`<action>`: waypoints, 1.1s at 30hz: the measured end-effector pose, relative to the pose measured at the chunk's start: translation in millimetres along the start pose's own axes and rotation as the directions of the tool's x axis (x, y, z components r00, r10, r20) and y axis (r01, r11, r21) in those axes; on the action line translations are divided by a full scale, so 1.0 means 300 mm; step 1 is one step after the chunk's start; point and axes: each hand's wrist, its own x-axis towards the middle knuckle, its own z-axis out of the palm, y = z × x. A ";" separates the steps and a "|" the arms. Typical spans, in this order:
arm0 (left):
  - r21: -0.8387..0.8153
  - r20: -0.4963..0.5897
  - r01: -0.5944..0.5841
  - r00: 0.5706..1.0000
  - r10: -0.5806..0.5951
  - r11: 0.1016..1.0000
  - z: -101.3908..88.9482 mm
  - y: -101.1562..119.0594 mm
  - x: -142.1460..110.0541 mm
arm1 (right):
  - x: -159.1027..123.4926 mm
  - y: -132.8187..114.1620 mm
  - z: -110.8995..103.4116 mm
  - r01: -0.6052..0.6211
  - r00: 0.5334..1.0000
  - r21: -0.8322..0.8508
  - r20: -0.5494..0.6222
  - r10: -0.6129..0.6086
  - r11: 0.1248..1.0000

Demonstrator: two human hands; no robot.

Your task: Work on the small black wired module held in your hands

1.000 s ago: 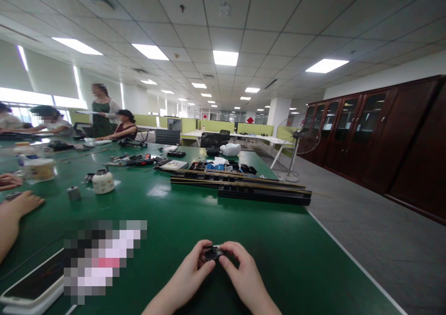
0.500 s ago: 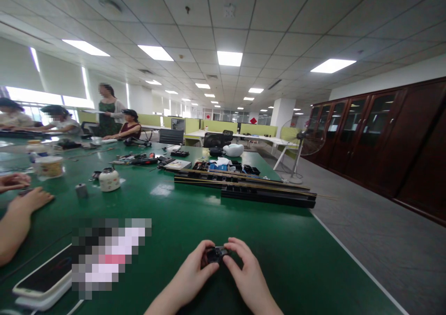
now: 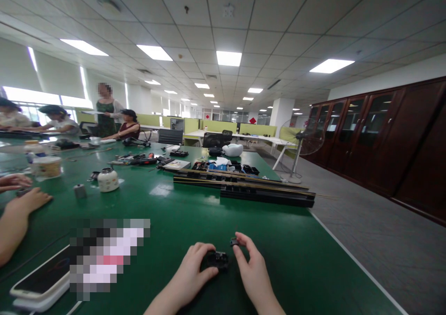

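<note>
My left hand (image 3: 195, 266) curls around a small black part (image 3: 217, 259) and holds it on the green table (image 3: 181, 213) near its front edge. Just to the right, my right hand (image 3: 251, 269) pinches a tiny dark piece (image 3: 233, 242) between thumb and forefinger, slightly above and apart from the black part. Both forearms enter from the bottom of the view.
A phone (image 3: 40, 278) lies at the front left beside a blurred patch. Another person's hands (image 3: 24, 203) rest at the left. Long black rails (image 3: 244, 187), a white jar (image 3: 108, 179) and tools lie further back. Other people sit far left. The table edge (image 3: 348, 259) drops to floor at right.
My right hand has come off the black part and lifted a tiny piece away from it. My left hand keeps the part and has lowered slightly.
</note>
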 end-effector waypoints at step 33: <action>-0.119 0.008 0.028 1.000 -0.027 0.993 0.007 -0.021 0.007 | 0.028 0.006 -0.078 -0.024 0.950 -0.036 -0.314 0.011 0.999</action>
